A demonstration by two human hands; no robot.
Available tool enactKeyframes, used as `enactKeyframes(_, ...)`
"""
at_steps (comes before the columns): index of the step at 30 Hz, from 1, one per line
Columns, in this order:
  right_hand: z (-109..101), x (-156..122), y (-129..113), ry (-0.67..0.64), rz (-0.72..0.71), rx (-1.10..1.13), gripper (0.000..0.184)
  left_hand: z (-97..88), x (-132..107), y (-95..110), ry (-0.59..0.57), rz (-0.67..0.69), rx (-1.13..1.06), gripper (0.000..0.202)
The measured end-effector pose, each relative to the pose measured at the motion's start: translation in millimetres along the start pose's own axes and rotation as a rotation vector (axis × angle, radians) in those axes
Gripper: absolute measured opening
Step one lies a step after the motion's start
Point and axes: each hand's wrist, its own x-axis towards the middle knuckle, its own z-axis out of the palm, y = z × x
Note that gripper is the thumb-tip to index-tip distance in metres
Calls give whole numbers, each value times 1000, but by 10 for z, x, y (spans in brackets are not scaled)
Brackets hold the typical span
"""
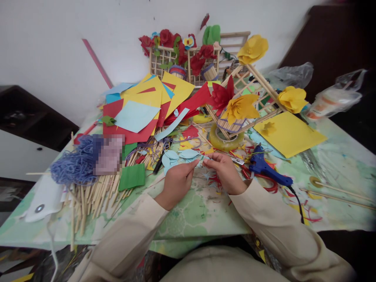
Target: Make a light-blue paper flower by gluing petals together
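My left hand (179,183) and my right hand (225,172) meet over the middle of the table. Between their fingertips is a small piece of light blue paper (202,158), pinched from both sides; its exact shape is partly hidden by the fingers. Just beyond my left hand lie several light blue paper petals (170,158), cut to rounded, leaf-like outlines. To the right of my right hand are scissors with red handles (245,171), partly covered, and a blue glue gun (264,166) with a black cord.
Yellow, red and blue paper sheets (138,115) lie at back left. Wooden sticks (101,196) and purple yarn (75,160) are on the left. A tape roll (226,141) sits beneath a tilted stick lattice (261,84) with yellow paper flowers. A wrapped cup (330,102) stands far right.
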Motion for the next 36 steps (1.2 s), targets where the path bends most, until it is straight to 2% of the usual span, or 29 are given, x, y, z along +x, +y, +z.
enactKeyframes(10, 12, -46, -32, 3, -30, -67, 26, 3, 15, 44, 37, 0, 115, 27)
enactKeyframes(15, 22, -43, 17, 83, -83, -177, 32, 4, 14, 118, 1, 10, 232, 25)
enactKeyframes(20, 22, -38, 38, 108, -165, -259, 28, 20, -9, 152, 4, 34, 307, 25)
enactKeyframes(28, 8, -43, 41, 110, -201, -323, 24, 12, -11, 173, 24, 72, 347, 27)
enactKeyframes(31, -1, -35, 65, 87, -176, -292, 23, 12, 6, 182, 37, 8, 264, 25)
enactKeyframes(36, -16, -14, 94, 65, -143, -231, 24, 17, 68, 185, 14, -263, -99, 19)
